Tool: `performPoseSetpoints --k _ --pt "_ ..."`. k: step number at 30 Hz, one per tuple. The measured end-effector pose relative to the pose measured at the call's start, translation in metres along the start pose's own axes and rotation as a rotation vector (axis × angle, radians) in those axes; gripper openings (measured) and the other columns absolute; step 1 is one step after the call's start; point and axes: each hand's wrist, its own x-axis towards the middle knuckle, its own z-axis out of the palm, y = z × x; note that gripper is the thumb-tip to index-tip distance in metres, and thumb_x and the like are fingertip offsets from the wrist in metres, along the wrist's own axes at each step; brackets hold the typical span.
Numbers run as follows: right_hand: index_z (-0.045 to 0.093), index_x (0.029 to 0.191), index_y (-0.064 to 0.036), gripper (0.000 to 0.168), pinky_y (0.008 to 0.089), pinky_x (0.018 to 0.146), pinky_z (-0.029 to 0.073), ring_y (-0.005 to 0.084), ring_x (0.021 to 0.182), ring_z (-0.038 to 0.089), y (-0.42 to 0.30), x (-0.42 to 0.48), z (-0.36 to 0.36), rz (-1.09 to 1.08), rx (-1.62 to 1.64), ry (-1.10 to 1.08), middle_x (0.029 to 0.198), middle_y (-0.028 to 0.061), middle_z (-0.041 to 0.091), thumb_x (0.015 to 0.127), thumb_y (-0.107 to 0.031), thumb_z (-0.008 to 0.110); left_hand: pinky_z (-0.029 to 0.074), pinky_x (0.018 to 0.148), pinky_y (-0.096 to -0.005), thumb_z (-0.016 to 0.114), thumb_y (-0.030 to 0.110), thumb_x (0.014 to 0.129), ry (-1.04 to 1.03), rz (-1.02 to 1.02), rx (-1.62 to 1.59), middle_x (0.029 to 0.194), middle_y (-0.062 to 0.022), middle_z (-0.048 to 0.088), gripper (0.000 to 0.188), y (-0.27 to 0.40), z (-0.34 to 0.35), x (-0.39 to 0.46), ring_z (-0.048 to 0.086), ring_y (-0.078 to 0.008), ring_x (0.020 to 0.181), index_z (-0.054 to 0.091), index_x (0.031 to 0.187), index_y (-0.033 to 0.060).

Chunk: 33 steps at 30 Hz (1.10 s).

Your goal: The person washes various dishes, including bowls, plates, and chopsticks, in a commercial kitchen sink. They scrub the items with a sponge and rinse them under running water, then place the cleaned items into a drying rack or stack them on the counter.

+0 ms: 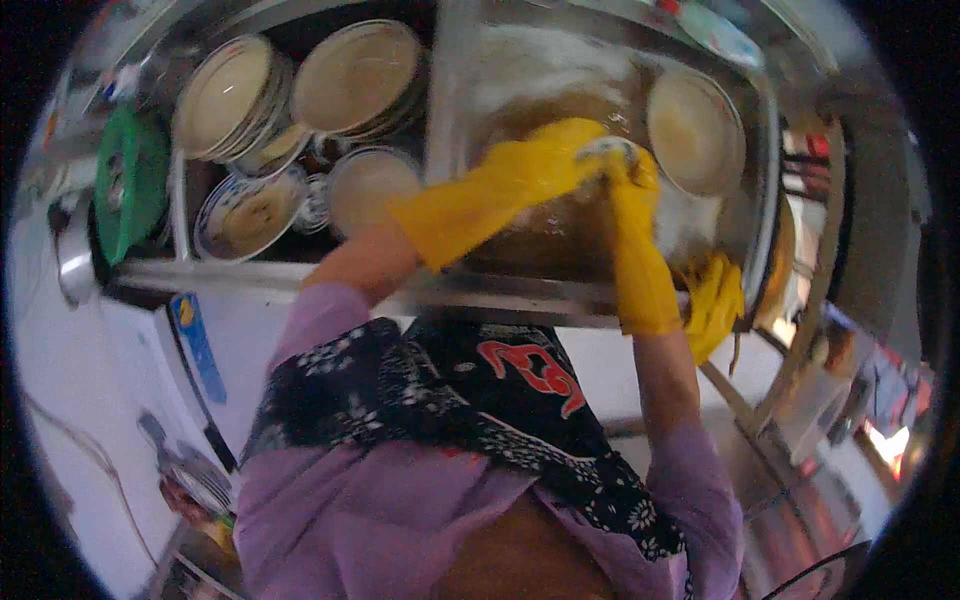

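Yellow rubber gloves cover both of my hands over the right basin (761,225) of a metal sink. My left hand (574,146) and my right hand (634,169) meet around a small whitish piece of dishware (609,147). Blur and the fingers hide its exact shape, and both hands appear to grip it. Brown water with white suds (555,56) lies beneath them. Just right of my right hand, a pale oval plate (697,135) leans in the basin with some suds on it.
In the left basin are two stacks of plates (225,97), a blue-patterned dish (251,214) and a round bowl (375,187). A spare yellow glove (716,304) hangs over the front right rim. A green plastic basin (131,184) stands at the left, a bottle (720,34) behind.
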Motion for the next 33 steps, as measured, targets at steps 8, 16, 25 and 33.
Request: performPoseSetpoints --k 8,16,25,33 --pt "0.058 0.110 -0.001 0.028 0.0345 0.083 0.047 0.0300 0.095 0.060 -0.054 -0.023 -0.034 -0.432 -0.578 -0.174 0.105 0.0153 0.063 0.088 -0.019 0.060 0.049 0.082 -0.0391 0.058 0.021 0.078 0.001 0.075 0.243 0.107 -0.0072 0.062 0.029 0.064 -0.056 -0.010 0.060 -0.0244 0.098 0.063 0.106 0.0215" --pt "0.043 0.133 -0.006 0.056 0.0391 0.100 0.038 0.0355 0.117 0.049 0.004 -0.024 -0.093 -0.250 -0.832 -0.489 0.128 0.0198 0.051 0.083 -0.021 0.064 0.042 0.092 -0.0350 0.063 0.001 0.077 0.653 -0.099 0.152 0.112 -0.0121 0.058 0.039 0.016 -0.146 -0.113 0.054 -0.0274 0.105 0.058 0.114 0.0082" --pt "0.057 0.119 -0.009 0.039 0.0391 0.089 0.045 0.0359 0.103 0.056 -0.013 -0.030 -0.067 -0.154 -0.859 -0.465 0.110 0.0178 0.061 0.083 -0.021 0.063 0.041 0.095 -0.0426 0.057 0.012 0.082 0.389 -0.760 0.600 0.122 -0.0239 0.052 0.039 -0.109 -0.210 -0.199 0.048 -0.0393 0.116 0.053 0.121 0.0059" --pt "0.055 0.118 -0.006 0.041 0.0435 0.086 0.045 0.0392 0.102 0.055 -0.080 0.000 -0.071 -0.720 -0.874 0.008 0.110 0.0205 0.060 0.079 -0.018 0.065 0.045 0.090 -0.0428 0.056 0.023 0.083 -0.084 -1.234 0.723 0.119 -0.0225 0.056 0.039 -0.190 -0.213 -0.185 0.055 -0.0371 0.108 0.054 0.119 0.0071"
